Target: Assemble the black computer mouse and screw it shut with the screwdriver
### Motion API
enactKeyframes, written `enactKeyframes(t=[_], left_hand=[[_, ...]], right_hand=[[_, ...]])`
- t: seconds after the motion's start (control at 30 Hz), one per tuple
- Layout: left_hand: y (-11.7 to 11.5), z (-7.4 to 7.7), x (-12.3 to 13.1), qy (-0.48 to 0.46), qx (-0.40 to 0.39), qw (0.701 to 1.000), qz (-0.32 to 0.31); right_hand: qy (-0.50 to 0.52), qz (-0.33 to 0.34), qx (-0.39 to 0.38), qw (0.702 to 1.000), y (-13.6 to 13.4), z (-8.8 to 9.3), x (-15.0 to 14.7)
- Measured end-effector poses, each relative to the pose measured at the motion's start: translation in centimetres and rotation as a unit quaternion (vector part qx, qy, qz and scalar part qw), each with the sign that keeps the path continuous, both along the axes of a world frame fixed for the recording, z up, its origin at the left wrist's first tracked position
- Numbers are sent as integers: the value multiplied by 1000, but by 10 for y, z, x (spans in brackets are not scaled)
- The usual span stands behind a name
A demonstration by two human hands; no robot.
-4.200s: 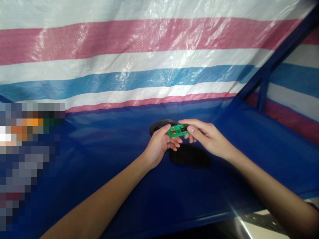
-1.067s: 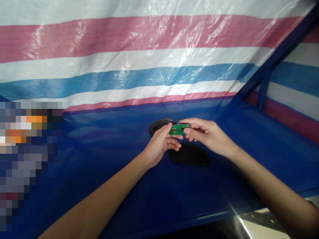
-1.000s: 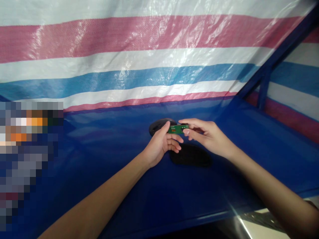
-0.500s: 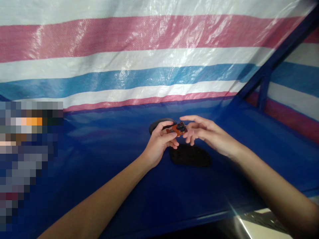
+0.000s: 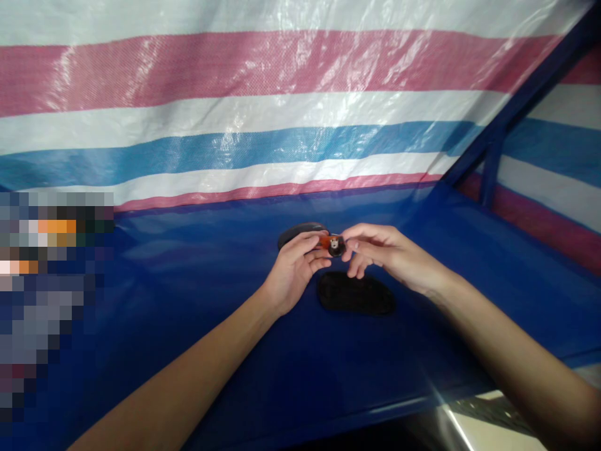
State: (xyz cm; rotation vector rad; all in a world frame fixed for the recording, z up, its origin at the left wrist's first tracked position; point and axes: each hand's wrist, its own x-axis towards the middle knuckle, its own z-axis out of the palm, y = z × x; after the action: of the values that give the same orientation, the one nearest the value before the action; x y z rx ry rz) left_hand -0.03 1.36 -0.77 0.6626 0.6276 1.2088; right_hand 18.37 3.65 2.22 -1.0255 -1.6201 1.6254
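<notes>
Between both hands, held above the table, is a small orange board-like part with a black round piece (image 5: 335,245) carrying a light metallic centre; its exact kind is too small to tell. My left hand (image 5: 297,266) pinches its left end between thumb and fingers. At the right end, the thumb and index finger of my right hand (image 5: 382,254) close on its edge, the other fingers curling below. A black, rounded shell-like piece (image 5: 355,293) lies on the table beneath the hands. Behind my left hand sits a second dark, curved shell-like piece (image 5: 300,232), partly hidden by the fingers.
The blue table (image 5: 263,376) spreads under everything, its front edge near me. A striped plastic sheet (image 5: 244,69) hangs behind it. A dark blue frame bar (image 5: 526,94) slants up at the right. Pixelated blur covers the left side.
The orange part has turned, so its black round piece now faces me. My right index finger has come down onto it, and my left fingers have shifted their grip.
</notes>
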Motion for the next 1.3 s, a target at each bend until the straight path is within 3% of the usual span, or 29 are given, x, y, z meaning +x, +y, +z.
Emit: enactKeyframes(t=[0.27, 0.5, 0.73, 0.87, 1.03, 1.13, 1.3], left_hand=[[-1, 2, 1, -15, 6, 1000, -15], [0, -4, 1, 11, 44, 999, 20], [2, -6, 1, 47, 48, 996, 51], [1, -5, 3, 90, 84, 992, 26], [-1, -11, 7, 217, 126, 968, 13], [-1, -15, 7, 286, 148, 946, 28], [-5, -13, 5, 396, 217, 892, -6]], right_hand=[[30, -1, 9, 1000, -1, 1, -2], [-30, 44, 24, 998, -4, 3, -6], [-27, 25, 60, 998, -5, 1, -6], [-12, 2, 96, 995, -3, 2, -5], [22, -34, 124, 992, 0, 0, -1], [46, -45, 101, 993, 0, -1, 1], [109, -96, 56, 988, 0, 2, 1]])
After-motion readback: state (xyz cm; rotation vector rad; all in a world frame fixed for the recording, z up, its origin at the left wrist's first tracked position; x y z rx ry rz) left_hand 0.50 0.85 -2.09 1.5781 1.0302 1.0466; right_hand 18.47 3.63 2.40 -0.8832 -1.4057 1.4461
